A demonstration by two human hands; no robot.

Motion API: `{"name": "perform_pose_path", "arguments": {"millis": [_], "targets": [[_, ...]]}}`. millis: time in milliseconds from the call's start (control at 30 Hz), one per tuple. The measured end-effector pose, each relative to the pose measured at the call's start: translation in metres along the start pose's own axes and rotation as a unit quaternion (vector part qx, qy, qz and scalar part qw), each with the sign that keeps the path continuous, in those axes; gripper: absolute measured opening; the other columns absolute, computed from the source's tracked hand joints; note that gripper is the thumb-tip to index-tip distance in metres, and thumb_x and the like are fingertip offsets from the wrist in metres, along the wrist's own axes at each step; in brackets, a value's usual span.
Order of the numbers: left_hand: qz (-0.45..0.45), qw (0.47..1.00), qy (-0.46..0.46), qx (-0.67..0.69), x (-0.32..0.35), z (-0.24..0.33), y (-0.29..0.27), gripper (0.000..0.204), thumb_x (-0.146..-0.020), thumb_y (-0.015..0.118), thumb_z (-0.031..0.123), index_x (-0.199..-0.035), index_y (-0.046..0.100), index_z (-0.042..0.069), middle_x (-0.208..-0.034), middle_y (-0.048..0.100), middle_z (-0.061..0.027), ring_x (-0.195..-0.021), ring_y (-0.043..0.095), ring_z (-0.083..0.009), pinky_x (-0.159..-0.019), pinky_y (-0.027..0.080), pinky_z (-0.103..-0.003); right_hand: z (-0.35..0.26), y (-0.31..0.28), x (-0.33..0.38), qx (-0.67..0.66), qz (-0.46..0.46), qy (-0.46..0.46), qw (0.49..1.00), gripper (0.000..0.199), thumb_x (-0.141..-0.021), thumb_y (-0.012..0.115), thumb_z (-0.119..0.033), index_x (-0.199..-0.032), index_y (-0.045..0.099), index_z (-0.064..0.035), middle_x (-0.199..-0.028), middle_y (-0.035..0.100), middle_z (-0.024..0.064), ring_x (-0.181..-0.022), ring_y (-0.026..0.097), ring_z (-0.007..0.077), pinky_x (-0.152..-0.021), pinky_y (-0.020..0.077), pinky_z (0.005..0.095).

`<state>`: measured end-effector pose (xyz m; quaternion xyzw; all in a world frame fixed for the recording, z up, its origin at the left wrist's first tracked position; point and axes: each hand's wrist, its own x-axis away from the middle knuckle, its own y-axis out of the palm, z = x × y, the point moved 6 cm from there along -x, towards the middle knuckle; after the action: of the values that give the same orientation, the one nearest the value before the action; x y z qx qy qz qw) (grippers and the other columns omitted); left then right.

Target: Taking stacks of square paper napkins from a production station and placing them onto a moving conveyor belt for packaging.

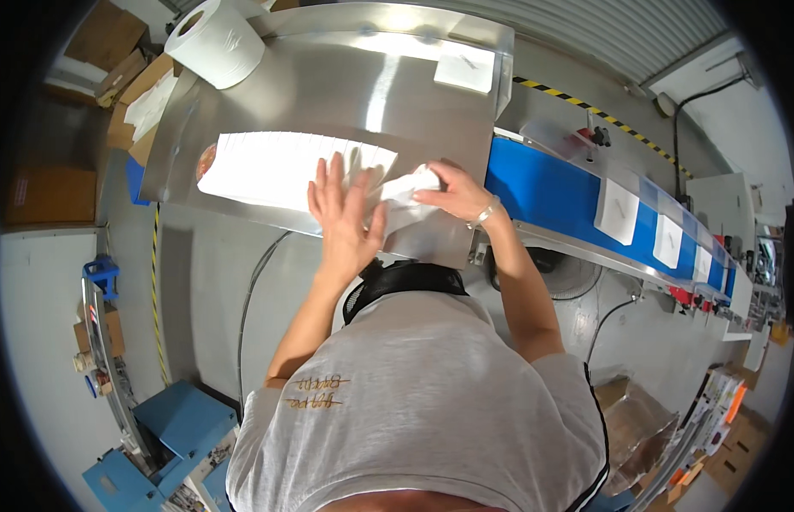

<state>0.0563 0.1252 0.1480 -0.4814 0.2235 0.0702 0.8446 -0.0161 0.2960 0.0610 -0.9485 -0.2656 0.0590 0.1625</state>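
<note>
Shiny steel table (328, 94); hands crumple soft white cloth (407, 189).

We record a silver steel table (328, 94); a white fanned row of sheets (277, 166) with thin dark dividing lines; a white roll of paper (216, 38); a blue conveyor belt (550, 192) carrying white packets (617, 211); yellow-and-black striped floor tape (584, 107); a grey shirt (422, 401).
</note>
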Motion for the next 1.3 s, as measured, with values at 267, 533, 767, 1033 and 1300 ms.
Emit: {"name": "perform_pose_path", "arguments": {"millis": [267,533,767,1033,1300], "targets": [[0.037,0.999,0.014,0.004,0.005,-0.018,0.000,0.034,-0.076,0.061,-0.004,-0.108,0.063,0.005,-0.129,0.048,-0.0155,-0.122,0.040,-0.0391,-0.103,0.028,-0.053,0.095,-0.140,0.107,0.101,0.425,0.256,0.862,0.044,-0.081,0.068,-0.036,-0.108,0.057,-0.0021,-0.092,0.064,0.0156,-0.081,0.062,0.0250,-0.073,0.0488,0.0342],[0.042,0.999,0.030,-0.008,0.007,-0.013,0.004,0.035,-0.072,0.061,-0.004,-0.103,0.065,0.009,-0.131,0.046,-0.0130,-0.126,0.036,-0.0374,-0.105,0.020,-0.054,0.031,-0.119,0.074,0.336,0.336,0.077,0.876,0.055,-0.074,0.072,-0.023,-0.122,0.053,-0.0054,-0.121,0.055,0.0156,-0.112,0.051,0.0311,-0.093,0.0417,0.0395],[0.016,0.999,0.051,-0.013,0.006,-0.008,0.001,0.037,-0.068,0.061,-0.005,-0.102,0.066,0.010,-0.132,0.046,-0.0135,-0.128,0.034,-0.0374,-0.105,0.021,-0.054,-0.035,0.011,-0.024,0.079,0.057,-0.055,0.994,0.064,-0.071,0.073,-0.011,-0.129,0.045,-0.0098,-0.132,0.045,0.0118,-0.121,0.045,0.0262,-0.099,0.0379,0.0343],[0.023,0.997,0.060,-0.040,0.011,-0.014,0.004,0.035,-0.076,0.062,-0.003,-0.108,0.066,0.009,-0.129,0.050,-0.0135,-0.122,0.042,-0.0356,-0.101,0.030,-0.049,-0.022,0.010,-0.022,0.017,0.045,0.031,0.998,0.057,-0.076,0.074,-0.017,-0.124,0.046,-0.0088,-0.127,0.051,0.0076,-0.117,0.050,0.0219,-0.097,0.0398,0.0376],[0.010,0.999,0.029,-0.021,0.001,-0.011,0.002,0.046,-0.073,0.058,-0.004,-0.117,0.059,0.008,-0.132,0.044,-0.0161,-0.123,0.037,-0.0378,-0.101,0.027,-0.053,-0.026,0.010,-0.025,0.009,0.039,0.025,0.999,0.056,-0.076,0.074,-0.017,-0.124,0.047,-0.0084,-0.122,0.055,0.0081,-0.111,0.053,0.0200,-0.092,0.0423,0.0349]]}}
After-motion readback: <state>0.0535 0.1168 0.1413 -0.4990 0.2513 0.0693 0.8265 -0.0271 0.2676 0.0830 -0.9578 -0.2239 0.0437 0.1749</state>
